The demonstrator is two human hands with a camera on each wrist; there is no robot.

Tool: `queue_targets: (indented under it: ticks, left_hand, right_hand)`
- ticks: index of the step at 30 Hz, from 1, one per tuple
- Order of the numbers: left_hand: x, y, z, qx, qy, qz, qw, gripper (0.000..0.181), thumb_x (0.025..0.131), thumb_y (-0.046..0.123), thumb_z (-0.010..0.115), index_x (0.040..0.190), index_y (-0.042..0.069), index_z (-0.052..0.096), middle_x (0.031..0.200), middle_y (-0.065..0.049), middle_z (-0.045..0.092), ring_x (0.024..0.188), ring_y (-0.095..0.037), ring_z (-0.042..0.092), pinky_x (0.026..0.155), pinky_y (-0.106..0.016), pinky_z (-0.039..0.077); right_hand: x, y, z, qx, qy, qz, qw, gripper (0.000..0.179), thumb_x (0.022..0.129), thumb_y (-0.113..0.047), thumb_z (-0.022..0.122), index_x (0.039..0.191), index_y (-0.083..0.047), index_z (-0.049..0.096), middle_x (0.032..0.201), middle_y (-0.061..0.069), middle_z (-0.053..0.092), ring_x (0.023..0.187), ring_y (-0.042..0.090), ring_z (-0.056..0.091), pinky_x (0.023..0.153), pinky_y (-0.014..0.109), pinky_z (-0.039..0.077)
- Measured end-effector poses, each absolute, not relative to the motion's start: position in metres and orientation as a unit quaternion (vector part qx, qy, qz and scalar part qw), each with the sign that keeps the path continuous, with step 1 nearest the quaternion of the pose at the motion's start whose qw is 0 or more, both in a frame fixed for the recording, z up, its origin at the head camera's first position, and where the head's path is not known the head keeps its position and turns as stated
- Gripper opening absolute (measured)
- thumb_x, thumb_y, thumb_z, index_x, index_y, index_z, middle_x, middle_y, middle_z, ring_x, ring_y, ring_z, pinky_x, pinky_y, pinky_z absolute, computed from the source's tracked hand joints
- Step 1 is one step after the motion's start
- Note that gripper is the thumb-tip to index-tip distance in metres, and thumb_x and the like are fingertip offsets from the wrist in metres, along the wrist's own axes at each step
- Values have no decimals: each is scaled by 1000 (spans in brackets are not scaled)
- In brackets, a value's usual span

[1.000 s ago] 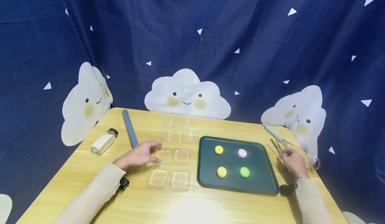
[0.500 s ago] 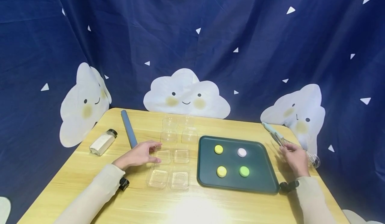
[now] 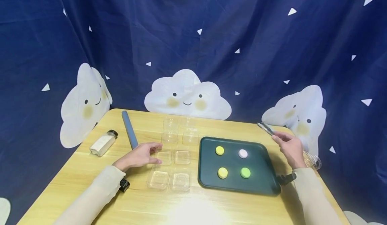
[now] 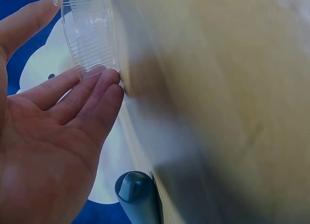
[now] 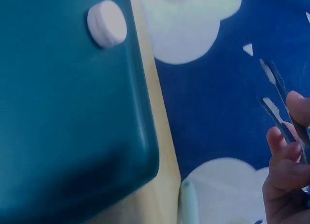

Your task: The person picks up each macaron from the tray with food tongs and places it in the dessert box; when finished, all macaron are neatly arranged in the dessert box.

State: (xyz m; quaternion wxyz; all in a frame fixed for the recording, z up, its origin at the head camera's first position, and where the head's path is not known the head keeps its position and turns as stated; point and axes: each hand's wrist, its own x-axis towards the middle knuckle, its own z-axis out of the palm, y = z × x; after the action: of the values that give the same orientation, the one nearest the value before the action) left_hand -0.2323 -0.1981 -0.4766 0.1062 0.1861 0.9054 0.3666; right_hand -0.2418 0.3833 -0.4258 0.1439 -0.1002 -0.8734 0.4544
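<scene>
My left hand (image 3: 139, 156) holds a clear plastic box (image 3: 165, 157), thumb on one side and fingers on the other; the left wrist view shows the box's ribbed wall (image 4: 91, 42) between them. Past the far right corner of the dark green tray (image 3: 232, 186), my right hand (image 3: 291, 149) grips metal tongs (image 3: 266, 128) in the air. Their serrated tips (image 5: 270, 72) stand apart with nothing between them. On the tray lie two yellow macarons, such as the front one (image 3: 222, 173), plus a pale lilac macaron (image 3: 243, 153) and a green macaron (image 3: 245, 173).
More clear boxes (image 3: 180, 181) and clear lids (image 3: 190, 136) stand in rows left of the tray. A blue-grey rolling pin (image 3: 129, 129) and a jar of white powder (image 3: 104, 143) lie further left. A whisk (image 3: 312, 160) lies at the right edge, partly behind the right hand.
My right hand has lifted the tongs off the table beside the whisk and moved them up and toward the tray's far right corner. The left hand has stayed at the box.
</scene>
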Motion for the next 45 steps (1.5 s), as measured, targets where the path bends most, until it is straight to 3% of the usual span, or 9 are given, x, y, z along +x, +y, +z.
queue_targets:
  ticks: [6,11,13,19,25,33,45]
  left_hand:
    - [-230,-199,-477,186,904,370,105,77,81,38,84,145,6,54,138,-10,64,122,-30,62,108,-52,50]
    - [-225,-201,-480,178,908,363,111,78,81,40,84,145,7,54,138,-9,65,122,-29,62,107,-51,51]
    - [-225,-201,-479,174,908,364,110,78,80,39,85,145,8,55,138,-8,65,122,-29,62,107,-51,51]
    - [-231,-200,-478,178,908,364,106,79,80,40,84,145,8,55,138,-8,65,122,-29,62,108,-52,50]
    - [-233,-199,-477,174,905,374,110,79,79,39,85,146,10,54,138,-5,66,122,-27,62,110,-52,49]
    - [-233,-201,-481,173,902,381,108,79,79,38,85,146,10,54,138,-5,65,123,-28,61,110,-53,49]
    - [-232,-198,-479,172,900,385,110,78,80,37,85,146,9,54,138,-6,66,122,-27,62,110,-52,49]
  right_hand:
    - [-247,360,-422,-28,-897,417,146,36,91,-32,76,116,-6,75,78,-21,68,65,-1,55,53,20,48]
    - [-251,336,-431,53,-925,352,135,21,91,-22,76,108,-10,78,93,3,79,77,1,62,65,16,49]
    - [-253,326,-436,78,-930,339,116,20,90,-20,76,108,-12,78,99,6,79,82,6,66,70,18,51]
    - [-258,302,-445,114,-939,317,66,18,88,-19,78,106,-17,79,101,2,80,92,17,73,81,27,57]
    - [-254,289,-449,126,-943,308,23,19,88,-22,77,106,-17,78,99,0,80,93,17,74,81,30,58]
    - [-253,281,-457,148,-943,298,13,18,87,-22,79,105,-18,78,97,-2,79,89,12,73,79,29,58]
    - [-251,280,-462,162,-940,299,2,18,87,-20,79,104,-14,77,101,1,79,96,18,73,88,40,60]
